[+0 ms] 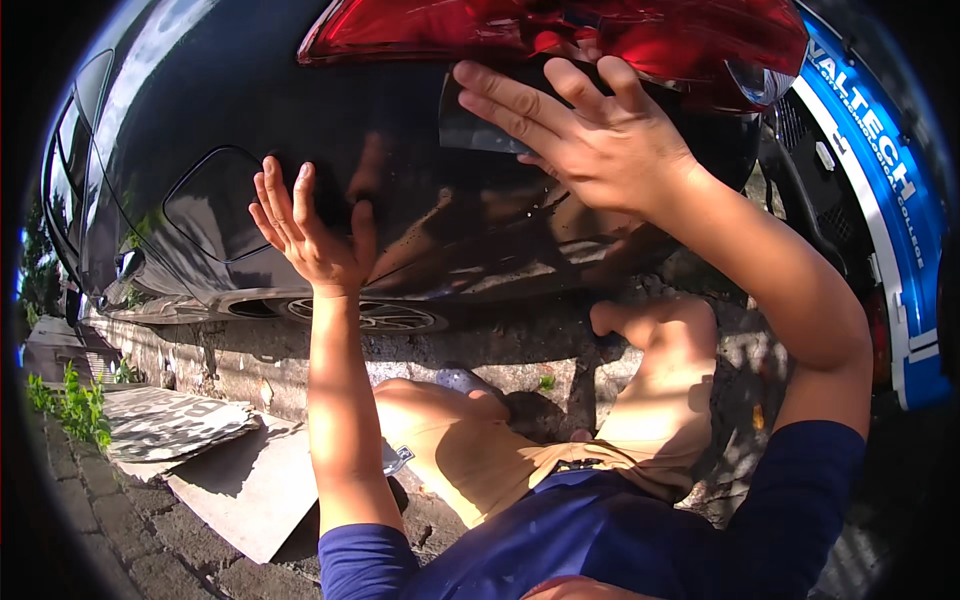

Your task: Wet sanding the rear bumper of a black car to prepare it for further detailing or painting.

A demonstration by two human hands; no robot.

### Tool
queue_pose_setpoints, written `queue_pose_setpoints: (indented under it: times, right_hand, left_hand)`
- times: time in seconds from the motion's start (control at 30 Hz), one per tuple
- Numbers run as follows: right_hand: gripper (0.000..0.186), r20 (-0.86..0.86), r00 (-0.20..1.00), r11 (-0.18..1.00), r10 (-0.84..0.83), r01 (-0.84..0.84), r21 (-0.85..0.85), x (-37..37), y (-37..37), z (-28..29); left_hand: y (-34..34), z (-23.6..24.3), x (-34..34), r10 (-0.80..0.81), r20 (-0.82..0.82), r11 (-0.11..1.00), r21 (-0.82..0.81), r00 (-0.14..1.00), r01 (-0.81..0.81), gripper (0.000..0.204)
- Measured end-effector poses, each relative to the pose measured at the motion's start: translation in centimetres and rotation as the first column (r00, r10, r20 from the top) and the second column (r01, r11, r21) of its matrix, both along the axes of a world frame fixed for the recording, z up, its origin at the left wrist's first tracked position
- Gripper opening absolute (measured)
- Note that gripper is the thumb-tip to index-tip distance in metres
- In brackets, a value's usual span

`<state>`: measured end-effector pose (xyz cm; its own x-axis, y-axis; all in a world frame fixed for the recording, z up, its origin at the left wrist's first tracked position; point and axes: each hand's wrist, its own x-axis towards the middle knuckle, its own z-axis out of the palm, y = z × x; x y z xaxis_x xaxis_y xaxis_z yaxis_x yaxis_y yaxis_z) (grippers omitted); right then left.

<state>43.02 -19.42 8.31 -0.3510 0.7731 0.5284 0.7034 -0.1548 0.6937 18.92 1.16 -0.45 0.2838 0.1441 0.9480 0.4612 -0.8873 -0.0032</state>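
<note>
The glossy dark side panel of a car [330, 110] fills the upper half of the head view. My left hand [315, 235] is raised against or just in front of it, right of the fuel flap, fingers spread and nothing in it. Just below the red tail light [560, 30], my right hand [600, 140] reaches over a dark grey rectangular sheet [475, 130] that lies on the panel. Its fingers are stretched out and apart, partly covering the sheet; whether they press on it I cannot tell. Small droplets or specks dot the paint beneath.
A car wheel [365, 314] shows low under the body. Flattened cardboard [240, 480] and a printed sheet [165, 425] lie on the paving at the left, beside green weeds [80, 405]. A blue and white board [880, 150] stands at the right. My bent legs are close below the car.
</note>
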Motion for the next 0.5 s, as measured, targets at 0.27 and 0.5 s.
queue_pose_setpoints:
  times: [0.27, 0.5]
  right_hand:
    - [0.058, -0.822, 0.475, 0.938, 0.314, -0.288, 0.192, -3.5, -9.4, -2.7]
    - [0.039, -0.685, -0.692, 0.952, 0.227, 0.010, 0.305, -14.5, -12.1, -15.4]
  left_hand:
    - [-0.3, 0.5, 0.2, 0.011, -0.052, 1.000, -0.007, 0.999, -0.011, 0.074]
    - [-8.3, 2.4, 7.6, -0.077, -0.480, 0.994, 0.031, 0.874, 0.104, 0.087]
